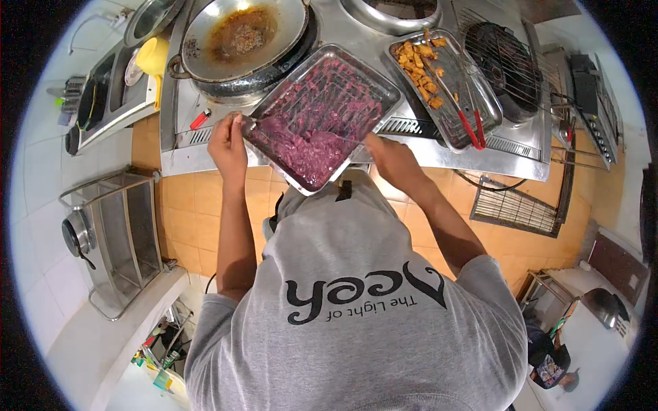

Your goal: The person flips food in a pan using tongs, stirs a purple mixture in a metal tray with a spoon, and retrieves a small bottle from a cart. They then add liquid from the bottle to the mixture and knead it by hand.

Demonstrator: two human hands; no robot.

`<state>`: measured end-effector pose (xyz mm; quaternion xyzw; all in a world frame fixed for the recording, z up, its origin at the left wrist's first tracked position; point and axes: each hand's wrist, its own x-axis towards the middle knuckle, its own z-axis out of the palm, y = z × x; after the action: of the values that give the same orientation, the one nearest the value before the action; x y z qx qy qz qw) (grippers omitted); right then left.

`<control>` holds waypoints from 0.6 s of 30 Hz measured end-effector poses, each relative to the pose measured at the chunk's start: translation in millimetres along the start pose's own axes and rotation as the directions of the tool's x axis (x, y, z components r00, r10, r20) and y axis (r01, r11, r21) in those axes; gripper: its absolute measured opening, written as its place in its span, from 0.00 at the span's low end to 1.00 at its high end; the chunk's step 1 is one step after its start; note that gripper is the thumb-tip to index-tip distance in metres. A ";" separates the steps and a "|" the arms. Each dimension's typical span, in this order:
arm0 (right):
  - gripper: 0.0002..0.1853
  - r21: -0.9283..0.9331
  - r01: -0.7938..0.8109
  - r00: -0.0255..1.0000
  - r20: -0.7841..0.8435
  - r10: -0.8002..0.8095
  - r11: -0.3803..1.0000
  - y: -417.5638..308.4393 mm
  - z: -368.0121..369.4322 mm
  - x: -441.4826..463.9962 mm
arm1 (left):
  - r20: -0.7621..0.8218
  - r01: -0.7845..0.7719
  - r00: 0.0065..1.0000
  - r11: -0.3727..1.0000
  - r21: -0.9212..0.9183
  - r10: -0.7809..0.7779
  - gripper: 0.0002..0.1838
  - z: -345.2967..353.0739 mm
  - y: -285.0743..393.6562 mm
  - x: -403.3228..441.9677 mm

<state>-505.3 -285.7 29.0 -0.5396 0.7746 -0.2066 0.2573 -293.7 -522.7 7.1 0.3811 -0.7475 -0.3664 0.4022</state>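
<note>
A rectangular metal tray [392, 88] lies at an angle over the counter's front edge. Wet purple-red mash [312, 154] is heaped at its near end, with streaks and scrape lines across the far end. My left hand [228, 145] is closed at the tray's left corner, thumb and fingers pinching the rim. At the right rim, my right hand [397, 163] is closed around what looks like a thin utensil reaching toward the mash; its working end is hard to make out.
A wok [288, 26] with brown oil sits on the stove at back left, a red lighter [200, 119] before it. To the right, a second tray [449, 130] holds fried pieces [419, 65] and red-handled tongs [473, 123]. A grill rack [504, 48] stands beyond.
</note>
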 end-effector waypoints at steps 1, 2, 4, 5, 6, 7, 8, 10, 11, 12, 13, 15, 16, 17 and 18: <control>0.07 -0.019 0.032 0.999 0.029 -0.031 0.999 -2.5 -5.5 -4.1 | 0.007 -0.051 0.999 0.998 0.043 0.051 0.08 -1.3 9.7 3.0; 0.08 -0.033 0.074 0.995 0.068 -0.072 0.997 -9.3 -9.0 -7.7 | 0.011 -0.052 0.999 0.998 0.028 0.052 0.08 -1.6 4.4 2.9; 0.08 -0.053 0.153 0.979 0.144 -0.144 0.987 -22.3 -12.6 -16.3 | 0.027 -0.056 0.998 0.998 -0.006 0.056 0.07 -0.1 -4.5 6.2; 0.09 -0.054 0.195 0.969 0.163 -0.184 0.979 -23.6 -9.3 -18.6 | 0.046 -0.071 0.996 0.997 0.006 0.070 0.07 -0.2 -7.1 5.7; 0.09 -0.083 0.212 0.964 0.179 -0.194 0.974 -28.8 -9.7 -20.4 | 0.065 -0.085 0.994 0.996 0.019 0.083 0.07 -0.4 -1.7 7.2; 0.09 -0.113 0.230 0.959 0.196 -0.205 0.967 -36.0 -12.0 -21.3 | 0.082 -0.099 0.992 0.995 0.031 0.096 0.07 -1.0 1.8 8.2; 0.09 -0.143 0.250 0.953 0.212 -0.217 0.958 -41.4 -12.1 -20.8 | 0.063 -0.122 0.991 0.992 0.045 0.119 0.07 -1.4 2.0 9.6; 0.10 -0.255 0.239 0.959 0.213 -0.186 0.937 -48.0 -3.3 -16.5 | 0.033 -0.173 0.985 0.982 0.071 0.171 0.07 -0.7 -0.4 14.3; 0.10 -0.312 0.229 0.963 0.210 -0.168 0.922 -49.9 1.6 -13.8 | 0.035 -0.183 0.983 0.979 0.087 0.181 0.07 -1.1 -3.8 17.4; 0.10 -0.325 0.222 0.971 0.161 -0.178 0.919 -48.9 7.8 -10.5 | 0.038 -0.194 0.981 0.976 0.101 0.191 0.07 -2.9 -8.3 20.9; 0.11 -0.338 0.215 0.976 0.112 -0.188 0.916 -45.6 14.7 -5.8 | 0.041 -0.204 0.979 0.972 0.115 0.201 0.07 -3.9 -11.6 23.4; 0.11 -0.313 0.166 0.986 0.027 -0.166 0.935 -46.8 20.4 0.1 | 0.085 -0.177 0.981 0.982 0.057 0.172 0.07 -2.3 -15.3 24.1; 0.11 -0.301 0.159 0.986 0.007 -0.165 0.940 -47.8 18.9 0.2 | 0.104 -0.165 0.981 0.986 0.031 0.161 0.07 -1.8 -15.1 25.9; 0.12 -0.289 0.155 0.986 -0.014 -0.166 0.945 -48.5 16.7 0.7 | 0.121 -0.151 0.982 0.988 0.026 0.147 0.07 -1.8 -13.2 24.7; 0.12 -0.274 0.151 0.985 -0.037 -0.167 0.950 -49.0 14.9 1.9 | 0.114 -0.167 0.980 0.986 0.023 0.163 0.07 -1.9 -12.6 27.4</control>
<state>-460.8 -304.4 46.4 -0.6239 0.7568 -0.1349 0.1407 -299.1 -552.4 5.9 0.3032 -0.8038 -0.3404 0.3823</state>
